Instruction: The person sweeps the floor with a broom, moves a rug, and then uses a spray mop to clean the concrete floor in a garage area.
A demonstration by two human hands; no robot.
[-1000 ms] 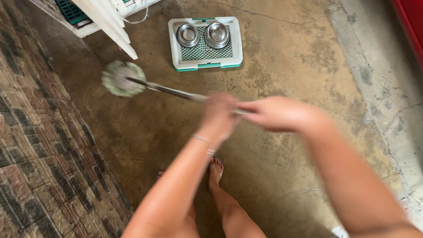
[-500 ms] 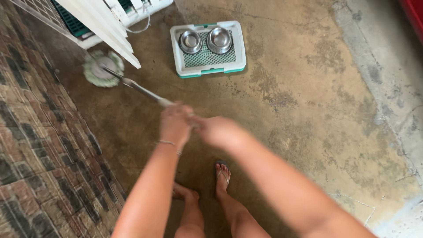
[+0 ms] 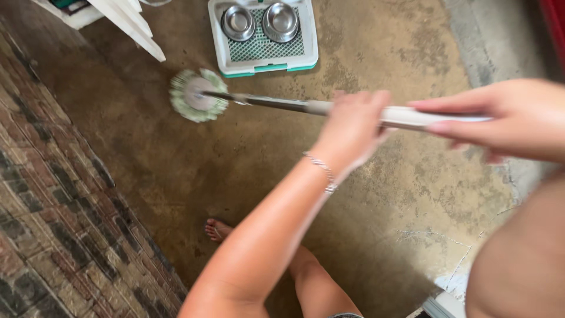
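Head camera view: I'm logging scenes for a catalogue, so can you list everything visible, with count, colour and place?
Mop: one, round pale green and white head on the floor, metal and white handle running right.
Tray: one, white with green trim and green grid, top centre on the floor.
Bowls: two, shiny metal, side by side in the tray.
White frame: one, top left, cut off.
Brick-patterned surface: brown and grey, left side.
Concrete floor: brownish, stained, cracked.
Bracelet: one, silver, left wrist.
Left hand: grips the handle.
Right hand: grips the handle end.
Bare foot: one visible, bottom centre.
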